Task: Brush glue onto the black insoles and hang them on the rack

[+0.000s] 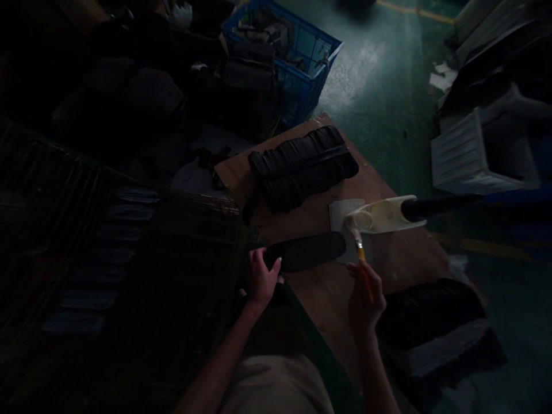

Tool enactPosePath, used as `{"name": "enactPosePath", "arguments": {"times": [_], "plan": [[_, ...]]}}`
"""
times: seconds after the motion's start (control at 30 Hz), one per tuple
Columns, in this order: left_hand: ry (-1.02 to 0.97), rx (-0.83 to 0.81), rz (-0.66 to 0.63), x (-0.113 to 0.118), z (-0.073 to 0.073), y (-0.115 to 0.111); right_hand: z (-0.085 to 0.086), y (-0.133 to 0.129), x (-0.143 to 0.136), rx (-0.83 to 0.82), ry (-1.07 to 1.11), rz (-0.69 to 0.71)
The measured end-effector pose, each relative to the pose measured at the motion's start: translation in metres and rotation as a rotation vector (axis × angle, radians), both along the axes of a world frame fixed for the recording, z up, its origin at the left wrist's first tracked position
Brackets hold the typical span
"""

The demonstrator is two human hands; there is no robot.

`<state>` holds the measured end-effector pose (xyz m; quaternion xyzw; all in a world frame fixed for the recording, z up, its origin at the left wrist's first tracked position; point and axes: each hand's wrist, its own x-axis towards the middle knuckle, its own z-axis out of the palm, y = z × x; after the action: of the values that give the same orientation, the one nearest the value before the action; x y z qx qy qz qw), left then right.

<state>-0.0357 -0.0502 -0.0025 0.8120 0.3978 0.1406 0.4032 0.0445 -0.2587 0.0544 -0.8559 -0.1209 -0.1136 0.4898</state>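
My left hand (263, 276) grips one end of a flat black shoe-sole-shaped piece (317, 251), its rounded far end reaching over a pale sheet (338, 214) on the wooden board. Fingers closed, my right hand (366, 293) holds a brush (361, 253) with an orange handle. The bristles are at the mouth of a cream-coloured container (383, 215), from whose far end a black shaft (440, 206) sticks out. Behind the piece lies a tied bundle of black pieces (306, 164).
The wooden board (401, 261) narrows away from me over a green floor. Another dark stack (435, 316) is at right. A blue crate (297, 86) stands beyond, a white bin (461, 152) at far right. Racks (86, 299) fill the dark left side. A person's gloved hand (181, 14) shows at top left.
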Motion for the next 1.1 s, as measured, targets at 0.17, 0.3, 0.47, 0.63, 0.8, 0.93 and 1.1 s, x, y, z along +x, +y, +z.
{"name": "enactPosePath", "arguments": {"times": [0.17,0.3,0.47,0.63,0.8,0.93,1.1], "plan": [[-0.055,-0.036,-0.056,-0.013,-0.020,-0.011,-0.051,-0.027,0.046,-0.394,-0.152,0.131],[-0.050,-0.057,-0.050,-0.012,-0.024,-0.018,-0.085,-0.026,0.047,-0.472,-0.142,0.177],[-0.043,-0.076,-0.040,-0.009,-0.025,-0.020,-0.102,-0.024,0.043,-0.437,-0.084,0.178],[-0.040,-0.069,-0.033,-0.007,-0.025,-0.020,-0.106,-0.026,0.042,-0.411,-0.009,0.177],[-0.032,-0.074,-0.040,-0.006,-0.022,-0.020,-0.100,-0.017,0.025,-0.412,0.000,0.258],[-0.040,-0.091,-0.012,-0.006,-0.020,-0.018,-0.096,-0.007,0.016,-0.417,0.017,0.274],[-0.084,-0.163,0.007,-0.008,-0.019,-0.012,-0.086,-0.007,0.015,-0.373,-0.054,0.218]]}}
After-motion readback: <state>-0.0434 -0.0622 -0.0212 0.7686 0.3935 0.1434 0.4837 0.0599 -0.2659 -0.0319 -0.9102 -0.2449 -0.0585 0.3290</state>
